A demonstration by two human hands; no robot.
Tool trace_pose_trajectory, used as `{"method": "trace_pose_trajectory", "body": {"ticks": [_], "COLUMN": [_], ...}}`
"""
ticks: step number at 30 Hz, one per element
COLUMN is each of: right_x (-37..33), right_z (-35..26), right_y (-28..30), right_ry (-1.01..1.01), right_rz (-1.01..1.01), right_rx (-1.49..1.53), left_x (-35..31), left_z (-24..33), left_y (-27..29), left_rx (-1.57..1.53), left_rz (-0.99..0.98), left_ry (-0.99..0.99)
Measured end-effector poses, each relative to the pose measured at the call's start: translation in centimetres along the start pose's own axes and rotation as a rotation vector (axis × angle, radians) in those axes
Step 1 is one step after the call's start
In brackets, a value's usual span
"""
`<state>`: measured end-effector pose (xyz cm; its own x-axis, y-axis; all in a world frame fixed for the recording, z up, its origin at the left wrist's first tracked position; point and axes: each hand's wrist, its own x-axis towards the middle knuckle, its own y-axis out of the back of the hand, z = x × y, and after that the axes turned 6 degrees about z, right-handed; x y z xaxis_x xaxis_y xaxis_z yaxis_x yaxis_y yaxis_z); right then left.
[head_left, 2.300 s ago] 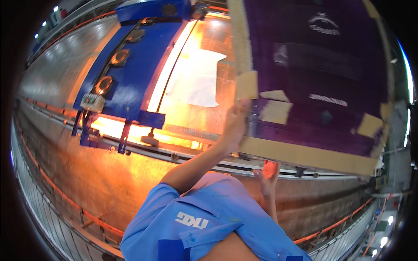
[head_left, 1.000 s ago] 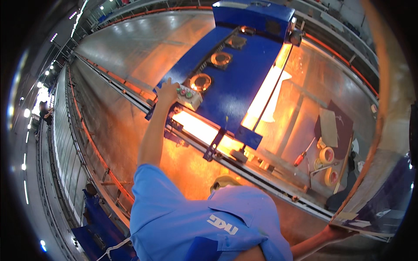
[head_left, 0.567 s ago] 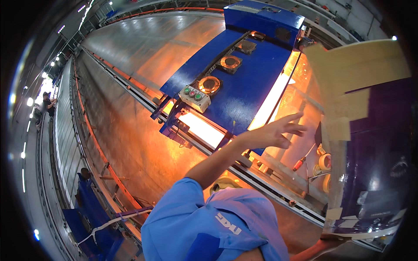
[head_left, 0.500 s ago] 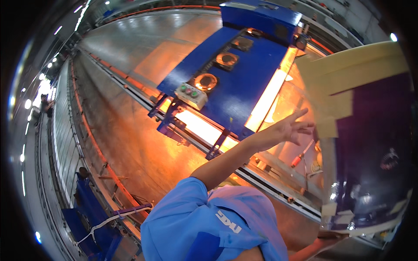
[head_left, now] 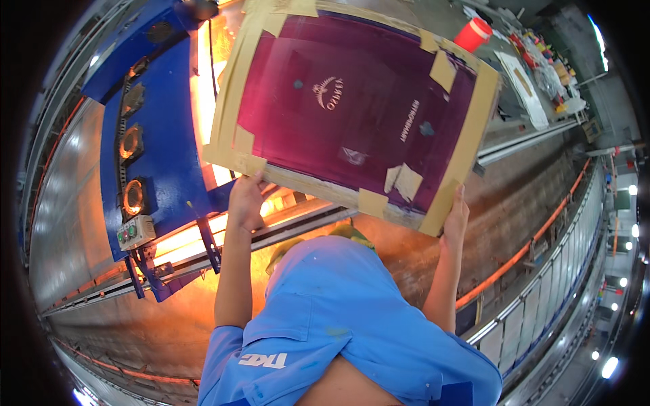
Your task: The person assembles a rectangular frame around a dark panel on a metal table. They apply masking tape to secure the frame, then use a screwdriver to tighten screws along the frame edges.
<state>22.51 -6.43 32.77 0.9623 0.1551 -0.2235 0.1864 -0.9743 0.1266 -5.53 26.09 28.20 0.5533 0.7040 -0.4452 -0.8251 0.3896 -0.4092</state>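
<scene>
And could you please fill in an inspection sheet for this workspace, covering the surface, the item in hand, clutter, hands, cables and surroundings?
Surface: long, shiny table surface at left; the held panel hides part of the work area.
Item in hand: purple panel with tan tape along its edges.
Clutter: red cylinder past the panel's far right corner; white flat piece and mixed coloured items farther right.
Left hand: grips the near edge, towards the left corner.
Right hand: grips beside the near right corner.
Cables: no loose ones made out.
Surroundings: blue machine at left, glowing orange underneath; orange rail at right.
</scene>
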Motion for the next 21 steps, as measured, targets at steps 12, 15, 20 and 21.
{"method": "trace_pose_trajectory", "body": {"ticks": [12,15,20,21], "right_x": [2.8,4.7,6.8,7.5], "right_z": [-0.2,0.6,0.7,0.9], "right_y": [-0.9,-0.8,-0.7,-0.6], "right_ry": [-0.111,-0.137,-0.229,-0.227], "right_rz": [-0.104,-0.143,-0.197,-0.200], "right_rx": [-0.048,-0.007,-0.025,-0.032], "left_x": [-0.5,-0.3,-0.3,-0.2], "left_z": [-1.9,-2.2,-3.4,-3.8], "left_y": [-0.4,-1.3,-1.4,-1.4], "left_rx": [-0.014,-0.033,-0.087,-0.097], "left_rz": [0.109,0.110,0.147,0.145], "left_ry": [-0.045,-0.069,-0.034,-0.023]}}
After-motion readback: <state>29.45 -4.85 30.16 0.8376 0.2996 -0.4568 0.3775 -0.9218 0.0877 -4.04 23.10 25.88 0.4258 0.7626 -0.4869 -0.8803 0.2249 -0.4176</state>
